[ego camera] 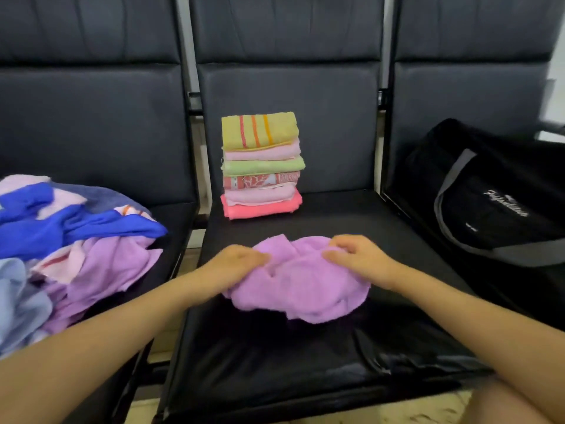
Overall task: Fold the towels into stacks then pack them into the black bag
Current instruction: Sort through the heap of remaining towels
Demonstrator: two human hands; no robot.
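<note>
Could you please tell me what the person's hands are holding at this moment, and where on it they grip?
Both the left hand and right hand grip the crumpled purple towel along its far edge.

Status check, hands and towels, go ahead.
Left hand and right hand both gripping crumpled purple towel. Folded stack behind it. Black bag unpacked. Nothing blocking.

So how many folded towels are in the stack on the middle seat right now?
6, from top down: yellow striped towel, pale pink towel, green towel, patterned red towel, second pink towel, coral towel. Thin ones between may be hidden.
</note>
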